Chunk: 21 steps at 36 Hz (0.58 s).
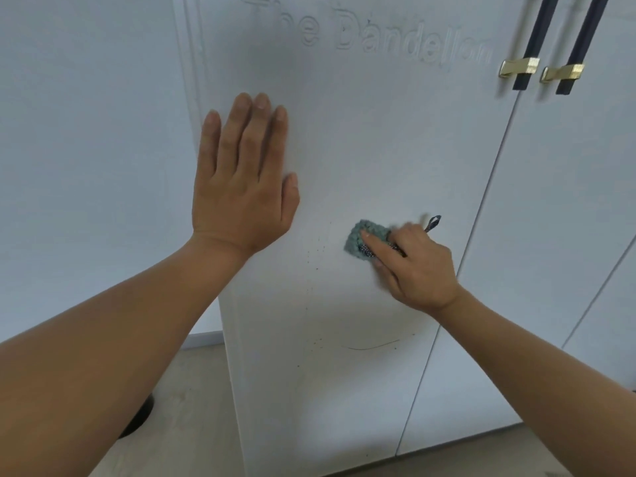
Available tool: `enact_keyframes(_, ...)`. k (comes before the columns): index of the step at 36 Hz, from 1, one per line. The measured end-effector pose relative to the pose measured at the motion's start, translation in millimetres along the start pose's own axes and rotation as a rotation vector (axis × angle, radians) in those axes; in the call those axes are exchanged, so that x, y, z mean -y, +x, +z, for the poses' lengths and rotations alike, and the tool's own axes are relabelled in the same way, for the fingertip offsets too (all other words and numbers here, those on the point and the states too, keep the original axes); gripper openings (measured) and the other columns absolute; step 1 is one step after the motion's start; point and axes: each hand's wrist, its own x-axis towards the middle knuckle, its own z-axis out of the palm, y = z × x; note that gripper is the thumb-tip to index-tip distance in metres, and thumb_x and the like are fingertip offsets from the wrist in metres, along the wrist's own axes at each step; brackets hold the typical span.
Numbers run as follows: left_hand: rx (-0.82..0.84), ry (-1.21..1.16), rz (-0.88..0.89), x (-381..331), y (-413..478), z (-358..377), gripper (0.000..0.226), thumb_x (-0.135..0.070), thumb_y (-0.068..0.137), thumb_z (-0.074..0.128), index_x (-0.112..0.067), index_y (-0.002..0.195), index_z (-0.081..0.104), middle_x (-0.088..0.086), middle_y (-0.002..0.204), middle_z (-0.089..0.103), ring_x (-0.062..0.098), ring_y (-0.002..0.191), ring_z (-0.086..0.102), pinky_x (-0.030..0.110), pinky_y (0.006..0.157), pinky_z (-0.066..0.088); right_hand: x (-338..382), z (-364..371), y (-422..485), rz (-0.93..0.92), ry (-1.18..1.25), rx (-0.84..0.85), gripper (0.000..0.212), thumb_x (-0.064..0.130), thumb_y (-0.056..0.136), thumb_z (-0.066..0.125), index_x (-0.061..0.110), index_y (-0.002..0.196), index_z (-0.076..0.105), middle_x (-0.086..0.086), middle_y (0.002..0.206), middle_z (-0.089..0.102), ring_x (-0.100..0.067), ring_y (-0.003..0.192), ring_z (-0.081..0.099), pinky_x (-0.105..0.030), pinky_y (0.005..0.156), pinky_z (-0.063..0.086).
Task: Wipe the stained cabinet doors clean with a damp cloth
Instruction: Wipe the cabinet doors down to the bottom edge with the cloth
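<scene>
The likeliest slip, as I judge it, is smearing: the small cloth (361,239) covers little of the door at once, and if it is too wet or already soiled it could drag the dark specks (318,249) just to its left into grey streaks instead of lifting them. The thin curved mark (375,346) lower down and the scatter of dots beside it are well below the cloth and could easily be missed. Hard rubbing might also swing the cabinet door (378,132) on its hinges. The left hand (241,177) guards against that, lying flat on the panel with fingers straight and close together, holding nothing. The right hand (416,266) holds the cloth bunched against the door at mid height, forefinger laid across its top. The other fingers are blurred, so their curl is unclear. The cloth is a thick, nubbly teal knit with a patterned strip and a small hanging loop (433,223) poking out behind the hand. The door is a smooth, matt white panel with a grooved border and raised lettering (371,39) near the top, where grime could lodge. To the right, slim dark bar handles (530,43) sit on shiny brass mounts (519,67).
</scene>
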Motion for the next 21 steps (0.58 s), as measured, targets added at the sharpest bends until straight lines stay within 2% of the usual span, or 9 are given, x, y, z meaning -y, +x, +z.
enact_keyframes(1,0.001,-0.007,0.002,0.0,-0.4,0.0,0.063,-0.031,0.102,0.045,0.002,0.155,0.039,0.025,0.159,0.04,0.042,0.15,0.034,0.059,0.124,0.023,-3.2,-0.4,3.0,0.021,-0.011,-0.028,0.039,0.02,0.096,0.063,0.016,0.135,0.058,-0.01,0.093,0.056,-0.027,0.083,0.05,-0.024,0.052,0.031)
enact_keyframes(3,0.004,-0.008,0.001,-0.1,-1.5,0.3,0.063,-0.032,0.103,0.045,0.002,0.155,0.039,0.025,0.159,0.04,0.042,0.15,0.033,0.06,0.124,0.023,-9.0,2.8,12.8,0.189,-0.029,-0.134,0.04,0.016,0.097,0.064,0.014,0.136,0.06,-0.012,0.092,0.059,-0.026,0.081,0.051,-0.024,0.054,0.03)
enact_keyframes(6,0.005,-0.004,-0.005,0.3,-2.7,0.5,0.063,-0.032,0.103,0.045,0.002,0.155,0.039,0.025,0.159,0.041,0.041,0.15,0.032,0.059,0.124,0.023,2.8,13.3,29.3,0.481,-0.01,-0.278,0.037,0.017,0.1,0.06,0.009,0.135,0.063,-0.013,0.092,0.059,-0.028,0.079,0.054,-0.031,0.053,0.038)
enact_keyframes(8,0.008,-0.005,-0.006,0.2,-2.1,0.2,0.063,-0.032,0.103,0.044,0.002,0.155,0.039,0.025,0.159,0.04,0.041,0.15,0.031,0.059,0.125,0.023,20.3,19.7,31.0,0.438,0.004,-0.25,0.038,0.02,0.099,0.058,0.011,0.136,0.061,-0.013,0.091,0.057,-0.028,0.079,0.052,-0.03,0.052,0.04)
enact_keyframes(12,0.012,-0.003,0.0,0.0,-1.8,-0.2,0.063,-0.032,0.103,0.044,0.002,0.155,0.039,0.025,0.159,0.04,0.042,0.15,0.033,0.06,0.124,0.023,28.8,13.0,29.0,0.0,0.052,-0.069,0.041,0.02,0.092,0.068,0.015,0.133,0.062,-0.01,0.091,0.058,-0.028,0.078,0.053,-0.03,0.05,0.043)
enact_keyframes(14,0.017,0.002,0.001,0.1,-1.2,-0.1,0.063,-0.032,0.103,0.044,0.002,0.155,0.039,0.025,0.159,0.04,0.042,0.15,0.033,0.06,0.124,0.023,22.1,10.0,44.4,0.017,0.044,-0.121,0.043,0.018,0.093,0.067,0.015,0.135,0.06,-0.008,0.094,0.056,-0.025,0.079,0.052,-0.028,0.05,0.04)
enact_keyframes(18,0.031,0.0,-0.006,0.5,-1.4,-0.4,0.063,-0.032,0.103,0.044,0.002,0.156,0.038,0.025,0.16,0.039,0.042,0.15,0.032,0.06,0.124,0.023,15.9,8.7,81.4,0.337,0.018,-0.316,0.035,0.018,0.098,0.06,0.01,0.131,0.068,-0.01,0.088,0.061,-0.024,0.075,0.054,-0.028,0.052,0.035)
enact_keyframes(19,0.031,0.0,-0.006,0.4,-2.0,-0.9,0.063,-0.032,0.103,0.043,0.002,0.156,0.038,0.025,0.16,0.039,0.042,0.15,0.032,0.06,0.124,0.023,18.4,9.4,83.1,0.33,0.016,-0.314,0.035,0.018,0.098,0.059,0.01,0.13,0.069,-0.01,0.087,0.06,-0.025,0.074,0.053,-0.028,0.052,0.035)
enact_keyframes(21,0.032,-0.008,-0.003,-0.1,-2.4,-0.8,0.063,-0.032,0.103,0.044,0.002,0.156,0.038,0.025,0.16,0.039,0.042,0.15,0.033,0.061,0.124,0.024,25.1,11.2,72.0,0.187,0.03,-0.235,0.036,0.016,0.096,0.062,0.012,0.132,0.066,-0.011,0.086,0.058,-0.028,0.073,0.051,-0.03,0.05,0.039)
